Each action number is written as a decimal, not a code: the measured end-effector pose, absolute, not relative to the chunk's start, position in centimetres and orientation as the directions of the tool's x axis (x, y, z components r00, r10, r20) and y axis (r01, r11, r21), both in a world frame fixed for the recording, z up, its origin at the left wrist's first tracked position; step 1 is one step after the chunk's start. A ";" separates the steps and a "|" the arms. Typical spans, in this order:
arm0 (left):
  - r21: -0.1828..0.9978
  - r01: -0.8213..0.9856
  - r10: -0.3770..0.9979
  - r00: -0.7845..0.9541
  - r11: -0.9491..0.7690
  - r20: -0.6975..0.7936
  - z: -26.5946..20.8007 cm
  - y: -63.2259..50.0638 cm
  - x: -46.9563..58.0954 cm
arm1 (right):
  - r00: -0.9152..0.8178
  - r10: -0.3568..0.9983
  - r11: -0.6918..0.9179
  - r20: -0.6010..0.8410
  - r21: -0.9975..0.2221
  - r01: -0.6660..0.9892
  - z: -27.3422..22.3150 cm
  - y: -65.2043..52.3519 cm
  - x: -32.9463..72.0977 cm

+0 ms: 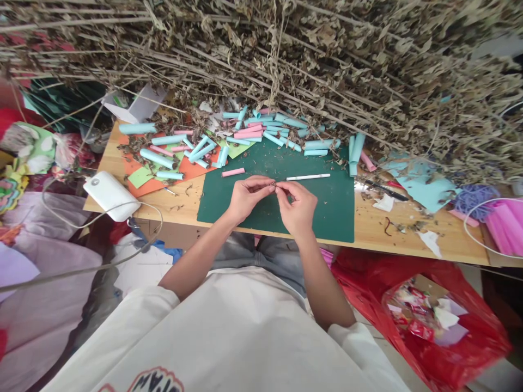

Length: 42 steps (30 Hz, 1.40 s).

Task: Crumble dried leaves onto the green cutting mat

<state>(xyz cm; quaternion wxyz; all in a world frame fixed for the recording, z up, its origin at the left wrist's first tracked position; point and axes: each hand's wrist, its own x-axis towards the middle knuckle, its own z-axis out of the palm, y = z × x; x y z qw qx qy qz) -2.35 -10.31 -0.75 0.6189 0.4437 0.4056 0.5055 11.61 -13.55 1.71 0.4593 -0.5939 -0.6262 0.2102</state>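
Over the green cutting mat (335, 212), my left hand (250, 197) and my right hand (299, 207) meet fingertip to fingertip. Both are pinched closed on a tiny brown bit of dried plant (274, 184); most of it is hidden by the fingers. Just beyond my right hand lies a thin white pen-like stick (308, 177). A pink paper roll (233, 172) rests on the mat beyond my left hand. Farther back, several blue paper rolls (281, 130) and pink ones are heaped together.
Dried plant stalks (245, 60) overhang the table's back. A white power bank (111, 196) with a cable sits at the left edge. Blue paper (425, 177), purple yarn (476, 200) and scraps lie at right. A red bag (368, 277) of rubbish stands below the table's right side.
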 end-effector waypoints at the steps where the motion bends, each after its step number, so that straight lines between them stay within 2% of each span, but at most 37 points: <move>1: 0.959 -0.263 0.985 0.157 0.107 -0.066 -0.8 -10.3 -2.2 | 0.135 0.931 0.206 0.340 -0.792 0.574 1.5 -13.6 11.4; 3: 0.957 -0.260 0.986 0.138 0.128 -0.094 -1.0 -10.3 -1.9 | 0.152 0.921 0.202 0.357 -0.775 0.598 1.0 -13.5 11.0; 5: 0.953 -0.270 0.988 0.106 0.140 -0.116 -1.2 -10.2 -1.7 | 0.202 0.924 0.166 0.326 -0.815 0.555 0.3 -13.3 10.8; 8: 0.926 -0.319 0.979 0.079 0.203 -0.187 -1.5 -9.9 -1.6 | 0.349 0.921 0.056 0.175 -0.944 0.326 -0.9 -12.5 11.1; 11: 0.891 -0.363 0.962 0.111 0.272 -0.248 -1.5 -9.7 -1.8 | 0.423 0.904 0.014 0.054 -0.995 0.098 -1.8 -11.8 11.4; 16: 0.937 -0.293 0.974 0.175 0.189 -0.142 -0.7 -10.1 -1.9 | 0.388 0.922 0.013 -0.003 -0.999 -0.037 -1.5 -11.9 11.3; 19: 0.986 -0.153 0.979 0.199 0.069 -0.038 -0.3 -10.2 -1.9 | 0.373 0.928 0.035 0.031 -0.999 -0.005 -0.9 -12.4 11.2; 22: 0.998 0.037 0.985 0.169 -0.046 0.039 -0.3 -10.4 -1.9 | 0.336 0.934 0.061 0.119 -0.982 0.177 -0.5 -12.9 11.2; 25: 0.990 0.114 0.986 0.153 -0.080 0.062 -0.7 -10.4 -1.8 | 0.319 0.930 0.073 0.184 -0.942 0.329 -0.5 -13.3 11.1; 27: 0.996 0.082 0.990 0.140 -0.044 0.033 -0.9 -10.2 -1.8 | 0.354 0.916 0.064 0.188 -0.941 0.333 -0.7 -13.3 11.0; 32: 0.991 -0.084 0.989 0.117 0.100 -0.090 -0.7 -9.6 -2.1 | 0.432 0.889 0.056 0.151 -0.973 0.225 -1.6 -12.6 11.8; 37: 0.968 -0.190 0.978 0.155 0.165 -0.137 -0.5 -9.4 -2.5 | 0.302 0.940 0.059 0.159 -0.947 0.315 -1.2 -12.5 12.6; 42: 0.979 -0.163 0.980 0.176 0.122 -0.092 -0.8 -9.4 -2.5 | 0.184 0.963 0.131 0.196 -0.940 0.315 0.2 -12.6 12.5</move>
